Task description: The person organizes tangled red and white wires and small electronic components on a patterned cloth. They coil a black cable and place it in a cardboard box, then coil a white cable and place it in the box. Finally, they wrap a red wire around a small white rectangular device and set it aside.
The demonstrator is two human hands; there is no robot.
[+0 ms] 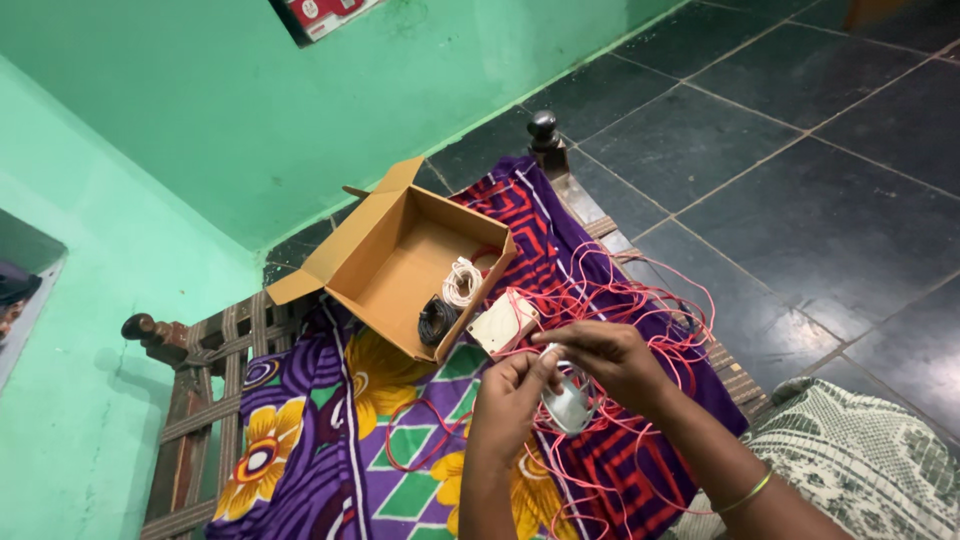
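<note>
Low centre, 2 hands, left hand [510, 400] and right hand [610, 362], pinched a grey device [568, 405]; an open brown cardboard box [385, 262] lay centre-left, a red-and-white sign [322, 14] at top.

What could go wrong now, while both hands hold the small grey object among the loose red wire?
1. The red wire lies in a loose tangle around both hands, so it may knot or snag on the right hand or the left hand.
2. The grey object is held only at the fingertips above the patterned cloth; it could slip.
3. The white plate leans at the edge of the open cardboard box and may slide off.
</note>
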